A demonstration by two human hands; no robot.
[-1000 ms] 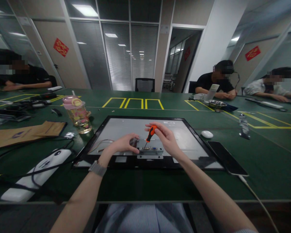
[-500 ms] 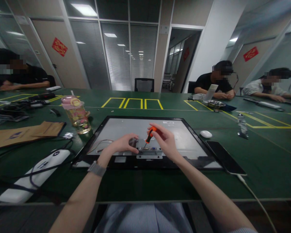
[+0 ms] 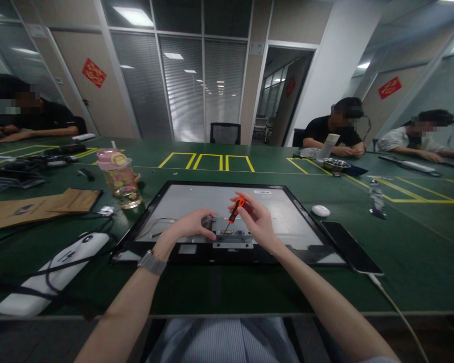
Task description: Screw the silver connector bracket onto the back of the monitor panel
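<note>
A flat display panel [image 3: 196, 197] with a black frame lies back side up on the table in front of me. Near its front edge sits a metal bracket [image 3: 245, 242] with a row of connector ports. My right hand [image 3: 259, 222] pinches the orange and black handle of a screwdriver [image 3: 233, 212], tilted with its thin shaft pointing down to the ports. My left hand [image 3: 194, 224] curls at the bracket's left end, its thumb touching the metal. A dark rounded thing [image 3: 207, 222] shows between thumb and fingers; its kind is unclear.
Left of the panel stand a pink-lidded bottle [image 3: 117, 176], a brown paper envelope [image 3: 60, 206] and a white power strip [image 3: 56, 272] with dark cables. At right lie a phone [image 3: 350, 247] on a cable and a white case [image 3: 321, 210]. Several people sit across the table.
The screwdriver handle has shifted very slightly to the right in my right hand's fingers. My left hand and the panel stay where they were.
</note>
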